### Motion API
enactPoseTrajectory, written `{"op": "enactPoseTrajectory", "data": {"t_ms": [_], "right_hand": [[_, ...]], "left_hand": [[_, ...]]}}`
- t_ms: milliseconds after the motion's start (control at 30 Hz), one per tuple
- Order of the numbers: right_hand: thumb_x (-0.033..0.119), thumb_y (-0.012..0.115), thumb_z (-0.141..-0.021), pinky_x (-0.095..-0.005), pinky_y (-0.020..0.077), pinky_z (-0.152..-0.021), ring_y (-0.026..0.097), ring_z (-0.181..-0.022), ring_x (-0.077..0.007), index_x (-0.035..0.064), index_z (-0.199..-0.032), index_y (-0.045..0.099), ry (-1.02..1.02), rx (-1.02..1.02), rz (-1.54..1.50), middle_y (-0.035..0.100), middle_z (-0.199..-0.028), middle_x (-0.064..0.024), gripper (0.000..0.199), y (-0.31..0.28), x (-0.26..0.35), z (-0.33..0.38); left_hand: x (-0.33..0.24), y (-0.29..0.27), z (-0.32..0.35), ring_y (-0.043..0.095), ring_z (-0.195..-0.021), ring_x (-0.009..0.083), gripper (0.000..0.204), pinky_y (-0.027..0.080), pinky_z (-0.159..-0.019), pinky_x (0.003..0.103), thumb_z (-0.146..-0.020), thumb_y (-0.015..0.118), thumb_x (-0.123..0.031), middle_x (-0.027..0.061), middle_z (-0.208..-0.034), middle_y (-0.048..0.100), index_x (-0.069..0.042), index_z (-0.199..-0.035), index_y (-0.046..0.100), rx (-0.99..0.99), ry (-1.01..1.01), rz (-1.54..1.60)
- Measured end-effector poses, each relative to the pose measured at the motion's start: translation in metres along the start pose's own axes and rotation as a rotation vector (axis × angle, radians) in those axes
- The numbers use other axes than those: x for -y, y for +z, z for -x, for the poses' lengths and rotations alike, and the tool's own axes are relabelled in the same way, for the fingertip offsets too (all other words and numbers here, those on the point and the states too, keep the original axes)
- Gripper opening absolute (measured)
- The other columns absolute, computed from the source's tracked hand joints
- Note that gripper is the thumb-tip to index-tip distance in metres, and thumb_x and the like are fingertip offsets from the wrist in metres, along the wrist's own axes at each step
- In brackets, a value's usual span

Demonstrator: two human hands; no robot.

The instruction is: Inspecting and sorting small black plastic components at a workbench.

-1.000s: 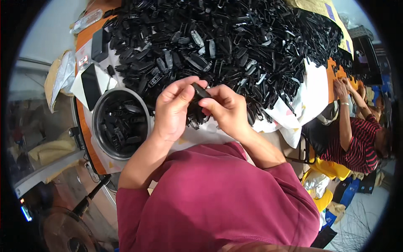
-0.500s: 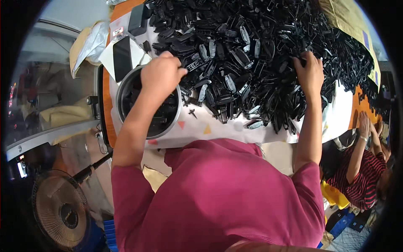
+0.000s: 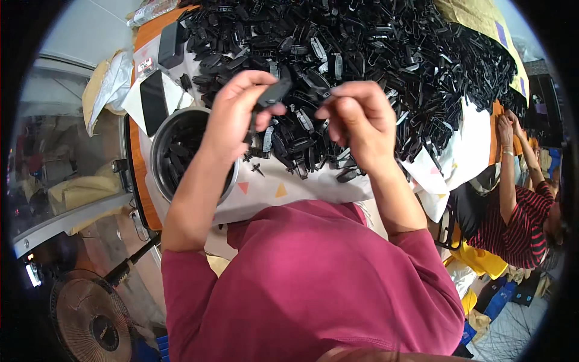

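Above the near edge of a pile of black plastic parts (image 3: 368, 51), both my hands are raised close together. Thumb and fingers of my left hand (image 3: 232, 114) pinch a flat, rounded black plastic piece (image 3: 277, 92). Facing it, my right hand (image 3: 371, 127) has its fingertips closed on a small thin black part (image 3: 319, 92), blurred, so its exact kind is unclear. A narrow gap seems to separate the two pieces. Partly behind my left forearm stands a round metal pot (image 3: 153, 160) with black parts inside.
A phone (image 3: 154, 102) lies on a white box beside a dark case (image 3: 172, 45). One small cross-shaped black part (image 3: 257, 169) rests on the patterned cloth (image 3: 265, 199). A sack (image 3: 482, 24) borders the pile. A fan (image 3: 93, 320) stands lower left; another person (image 3: 512, 223) sits at right.
My right hand has come left from the pile's right side, now with a small part. My left hand has moved slightly right and now shows the flat black piece. The whole view has shifted a little.
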State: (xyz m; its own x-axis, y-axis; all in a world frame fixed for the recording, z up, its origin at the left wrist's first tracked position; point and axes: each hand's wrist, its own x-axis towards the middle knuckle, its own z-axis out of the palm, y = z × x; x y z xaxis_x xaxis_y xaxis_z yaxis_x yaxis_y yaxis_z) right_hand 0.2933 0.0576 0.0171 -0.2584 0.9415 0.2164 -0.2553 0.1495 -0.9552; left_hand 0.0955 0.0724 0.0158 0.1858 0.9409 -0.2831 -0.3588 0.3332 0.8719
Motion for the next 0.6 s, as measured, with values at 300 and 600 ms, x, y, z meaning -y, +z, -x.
{"op": "enactPoseTrajectory", "data": {"t_ms": [300,600], "right_hand": [[0.012,0.054,-0.086,-0.0184,0.0390,-0.041,0.049,-0.053,-0.0101,-0.0010,-0.104,0.052,0.156,0.001,-0.235,0.057,-0.077,-0.0101,0.023,0.001,0.007,-0.003],[0.008,0.059,-0.082,-0.0166,0.0300,-0.032,0.044,-0.043,-0.0069,-0.0010,-0.094,0.056,0.207,-0.012,-0.248,0.056,-0.068,-0.0059,0.015,0.001,0.018,0.000]], "left_hand": [[0.007,0.028,0.024,0.054,-0.073,0.0099,0.038,0.044,-0.067,0.022,-0.067,0.071,0.000,0.0064,-0.093,0.060,0.000,-0.102,0.058,0.125,0.294,-0.286],[0.007,0.028,0.018,0.059,-0.063,0.0165,0.024,0.048,-0.055,0.024,-0.064,0.074,-0.006,0.0117,-0.082,0.062,0.000,-0.071,0.052,0.080,0.890,-0.771]]}}
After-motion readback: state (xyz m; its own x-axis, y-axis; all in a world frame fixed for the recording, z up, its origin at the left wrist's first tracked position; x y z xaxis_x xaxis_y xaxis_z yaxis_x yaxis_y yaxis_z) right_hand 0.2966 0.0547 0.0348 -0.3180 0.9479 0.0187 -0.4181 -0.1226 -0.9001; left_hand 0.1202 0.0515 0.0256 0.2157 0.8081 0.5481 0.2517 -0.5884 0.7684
